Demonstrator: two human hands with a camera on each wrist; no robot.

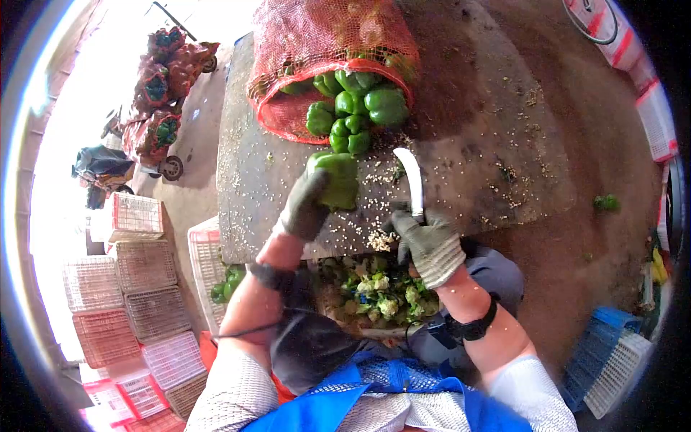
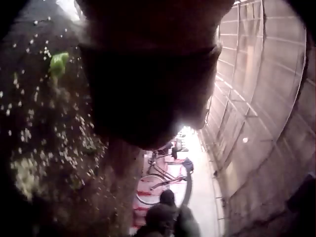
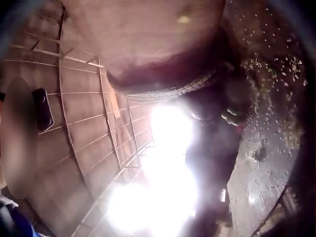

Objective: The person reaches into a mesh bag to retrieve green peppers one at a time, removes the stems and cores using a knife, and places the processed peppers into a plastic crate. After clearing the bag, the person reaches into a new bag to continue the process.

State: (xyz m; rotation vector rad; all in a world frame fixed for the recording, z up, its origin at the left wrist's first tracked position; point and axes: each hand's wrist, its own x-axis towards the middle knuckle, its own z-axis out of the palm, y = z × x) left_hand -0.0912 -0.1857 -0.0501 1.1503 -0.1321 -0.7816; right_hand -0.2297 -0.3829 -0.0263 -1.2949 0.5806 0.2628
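Observation:
In the head view my gloved left hand (image 1: 304, 205) grips a green bell pepper (image 1: 340, 181) above the seed-strewn table (image 1: 281, 173). My right hand (image 1: 432, 241), also gloved, holds a knife by its handle, its curved pale blade (image 1: 412, 173) pointing away from me. Several bell peppers (image 1: 387, 106) spill from the mouth of a red mesh sack (image 1: 331, 36) lying just beyond the held pepper. The left wrist view is mostly a dark wrist, with a green scrap (image 2: 58, 64) on the table. A knitted glove cuff (image 3: 168, 93) crosses the right wrist view; the fingers are hidden there.
Below the table's near edge, between my legs, lies a pile of pepper cores (image 1: 385, 295). Whole peppers sit in a crate (image 1: 205, 266) at the left. Stacked crates (image 1: 147, 309) stand farther left, and more crates (image 1: 604, 360) at the lower right. A loaded cart (image 1: 155, 108) is at the far left.

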